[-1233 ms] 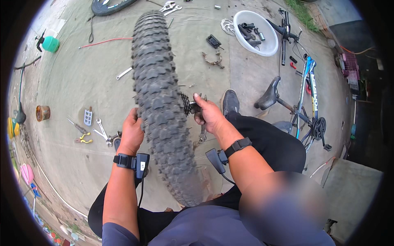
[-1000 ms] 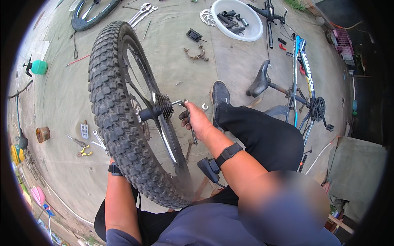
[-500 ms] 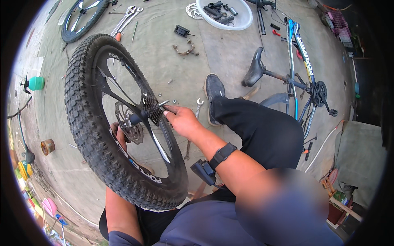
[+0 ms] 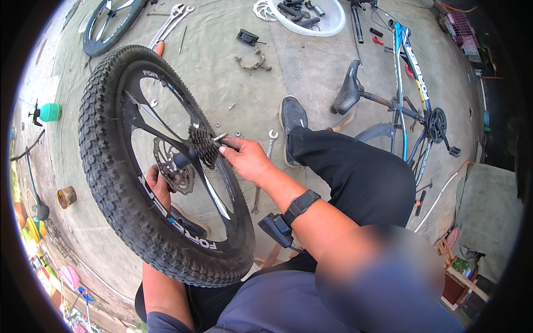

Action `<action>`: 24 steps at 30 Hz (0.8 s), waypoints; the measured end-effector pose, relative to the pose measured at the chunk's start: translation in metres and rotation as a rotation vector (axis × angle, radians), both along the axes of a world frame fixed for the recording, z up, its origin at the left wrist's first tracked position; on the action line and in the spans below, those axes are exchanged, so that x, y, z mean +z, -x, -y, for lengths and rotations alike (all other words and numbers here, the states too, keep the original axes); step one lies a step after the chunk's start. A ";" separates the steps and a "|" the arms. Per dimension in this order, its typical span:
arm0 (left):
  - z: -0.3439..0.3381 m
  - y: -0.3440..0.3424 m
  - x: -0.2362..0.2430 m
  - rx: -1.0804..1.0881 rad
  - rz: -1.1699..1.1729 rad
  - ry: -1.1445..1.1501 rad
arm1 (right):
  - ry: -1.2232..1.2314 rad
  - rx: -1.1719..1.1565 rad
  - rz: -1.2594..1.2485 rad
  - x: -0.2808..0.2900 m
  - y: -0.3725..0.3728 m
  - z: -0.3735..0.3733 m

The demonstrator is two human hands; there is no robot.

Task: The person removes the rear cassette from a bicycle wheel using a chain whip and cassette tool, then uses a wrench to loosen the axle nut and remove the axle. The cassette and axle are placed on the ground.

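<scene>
A bicycle wheel (image 4: 119, 188) with a knobby black tire and broad spokes stands tilted in front of me. On its right side is a stack of rear sprockets (image 4: 203, 145), with a metal axle (image 4: 221, 136) sticking out of the hub. My right hand (image 4: 244, 161) pinches that axle end between thumb and fingers, close beside the sprockets. Through the gap between the spokes, my left hand (image 4: 159, 187) shows at the far side, its fingers bent next to the brake disc (image 4: 180, 180). What those fingers grip is hidden.
Small nuts (image 4: 238, 133), a wrench (image 4: 272, 141) and a rusty bracket (image 4: 253, 60) lie on the ground cloth. At the right lies a bicycle frame (image 4: 400, 105) with its saddle. Further off are a white basin (image 4: 322, 29) of parts, adjustable wrenches (image 4: 172, 25) and another wheel (image 4: 94, 41).
The wheel has leaned slightly further to the left. More of my left hand now shows between the spokes; my right hand stays at the axle end.
</scene>
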State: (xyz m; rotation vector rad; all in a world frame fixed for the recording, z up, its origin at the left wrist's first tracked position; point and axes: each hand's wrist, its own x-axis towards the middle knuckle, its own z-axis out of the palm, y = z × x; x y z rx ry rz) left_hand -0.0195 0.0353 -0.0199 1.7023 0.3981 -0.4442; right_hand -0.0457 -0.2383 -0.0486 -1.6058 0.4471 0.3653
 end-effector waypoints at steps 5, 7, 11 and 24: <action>0.000 0.002 -0.007 0.008 0.045 -0.030 | -0.182 -0.117 -0.090 0.002 0.004 0.004; 0.009 0.002 0.006 -0.022 0.049 -0.131 | -0.305 -0.172 -0.213 0.031 0.000 0.015; 0.006 0.001 -0.008 -0.037 0.097 -0.170 | -0.372 -0.258 -0.187 0.023 0.006 0.026; -0.001 0.001 -0.004 -0.068 0.024 -0.038 | -0.115 -0.248 -0.660 -0.072 0.031 0.021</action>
